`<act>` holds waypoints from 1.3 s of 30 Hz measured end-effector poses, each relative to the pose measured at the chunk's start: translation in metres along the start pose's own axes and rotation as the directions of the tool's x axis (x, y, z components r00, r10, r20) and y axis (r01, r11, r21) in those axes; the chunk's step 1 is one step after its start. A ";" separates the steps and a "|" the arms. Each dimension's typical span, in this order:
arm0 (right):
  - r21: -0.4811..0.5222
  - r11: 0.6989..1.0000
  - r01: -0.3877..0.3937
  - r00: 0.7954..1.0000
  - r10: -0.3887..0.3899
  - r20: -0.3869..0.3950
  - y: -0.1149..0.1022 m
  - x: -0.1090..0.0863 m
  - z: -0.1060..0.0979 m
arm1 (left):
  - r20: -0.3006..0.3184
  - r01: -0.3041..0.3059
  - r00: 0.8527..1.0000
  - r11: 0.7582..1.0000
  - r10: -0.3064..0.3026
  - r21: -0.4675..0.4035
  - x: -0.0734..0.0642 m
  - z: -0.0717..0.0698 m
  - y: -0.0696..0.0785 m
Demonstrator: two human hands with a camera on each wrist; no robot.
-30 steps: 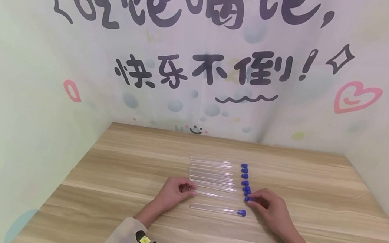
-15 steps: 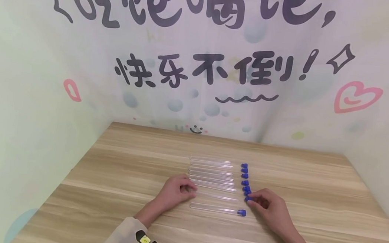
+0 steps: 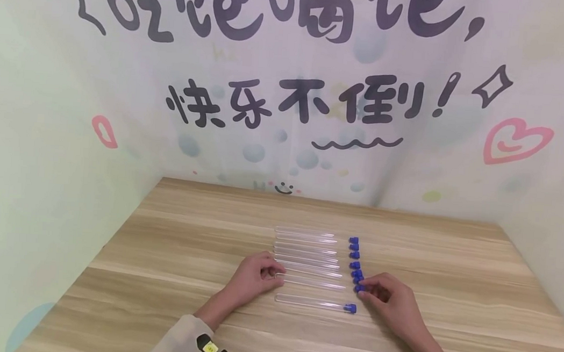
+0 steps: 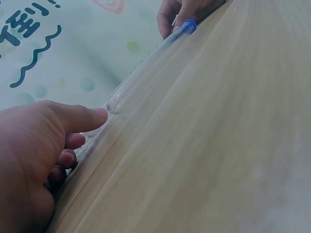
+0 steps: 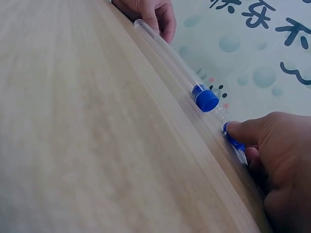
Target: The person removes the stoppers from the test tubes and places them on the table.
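My left hand pinches the rounded end of a clear, uncapped test tube lying on the table. Off the tube's open end, my right hand grips a blue cap between thumb and fingers; a gap separates cap and tube. Closer to me lies a test tube with a blue cap in its right end, touched by neither hand. In the right wrist view, the thumb presses on the held cap, partly covering it. The left thumb hides much of its tube in the left wrist view.
Several uncapped test tubes lie side by side beyond the hands, rounded ends to the left. A column of blue caps runs along their open ends, the nearest ones close to my right fingertips. A printed cloth backs the wooden table.
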State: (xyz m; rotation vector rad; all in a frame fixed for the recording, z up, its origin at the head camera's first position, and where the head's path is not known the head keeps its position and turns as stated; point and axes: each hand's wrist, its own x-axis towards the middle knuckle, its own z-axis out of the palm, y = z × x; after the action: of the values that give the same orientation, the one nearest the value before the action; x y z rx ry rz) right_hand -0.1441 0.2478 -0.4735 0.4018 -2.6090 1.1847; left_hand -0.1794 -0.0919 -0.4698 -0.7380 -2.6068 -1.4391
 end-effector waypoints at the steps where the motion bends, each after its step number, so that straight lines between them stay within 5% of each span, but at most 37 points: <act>1: 0.001 1.000 0.004 1.000 -0.004 -0.002 0.000 0.000 0.000 | -0.002 -0.002 1.000 1.000 0.002 0.000 0.000 0.000 0.000; 13: 0.020 0.999 0.029 0.996 -0.027 -0.081 -0.003 -0.002 0.000 | -0.035 -0.011 0.999 0.998 0.009 -0.069 -0.001 0.000 0.004; 20: 0.112 0.993 0.023 0.991 -0.008 -0.132 -0.010 -0.005 0.002 | -0.046 0.001 0.999 0.992 -0.007 -0.129 -0.003 0.002 0.004; 30: 0.143 0.986 0.081 0.996 -0.076 -0.040 -0.017 -0.015 0.006 | -0.024 -0.075 0.997 0.981 0.071 -0.178 -0.014 0.004 0.023; 39: 0.166 0.967 0.192 0.978 -0.202 0.047 -0.032 -0.016 0.006 | 0.033 -0.084 0.995 0.982 0.091 -0.170 -0.016 0.008 0.010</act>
State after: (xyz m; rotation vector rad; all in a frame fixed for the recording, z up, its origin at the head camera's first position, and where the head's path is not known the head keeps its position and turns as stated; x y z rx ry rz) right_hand -0.1190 0.2256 -0.4605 0.7244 -2.4627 1.3361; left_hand -0.1594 -0.0877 -0.4713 -0.8973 -2.4689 -1.6495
